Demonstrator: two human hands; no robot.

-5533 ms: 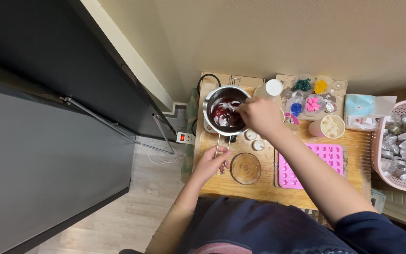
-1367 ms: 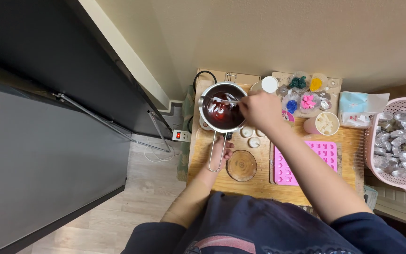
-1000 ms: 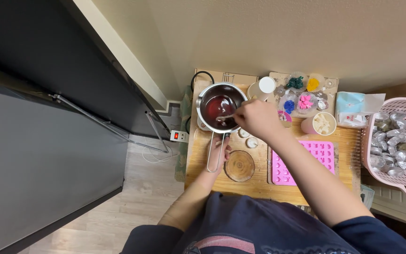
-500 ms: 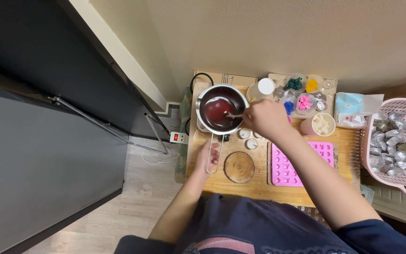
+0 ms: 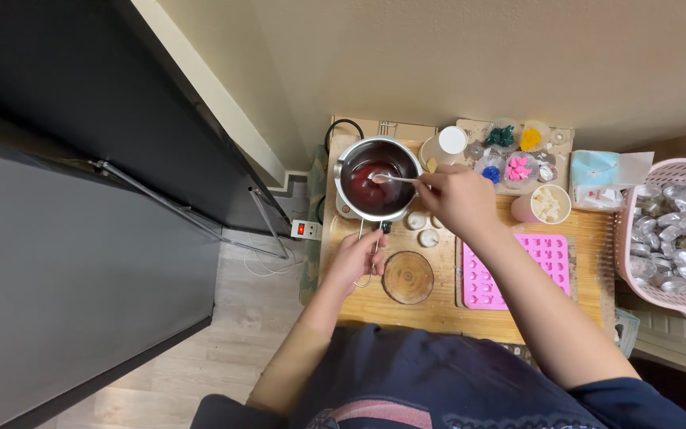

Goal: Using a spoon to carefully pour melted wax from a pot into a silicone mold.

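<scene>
Counter (image 5: pixel 446 310): wood, crowded.
Pot (image 5: pixel 376 179): back-left, dark red liquid.
Pink mould (image 5: pixel 518 272): beside.
Left hand (image 5: pixel 356 258): grip closed on pot handle (image 5: pixel 368 253).
Right hand (image 5: pixel 458 199): grip pinching spoon (image 5: pixel 395 178), bowl dipped in liquid.
Risk: hard stirring could slop liquid over the rim; a loose handle hold could tip the pot.

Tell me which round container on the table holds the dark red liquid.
The metal saucepan at the table's far left, stirred with a spoon by the right hand. The round dish nearer the person looks empty, and the cup holds pale chunks.
</scene>
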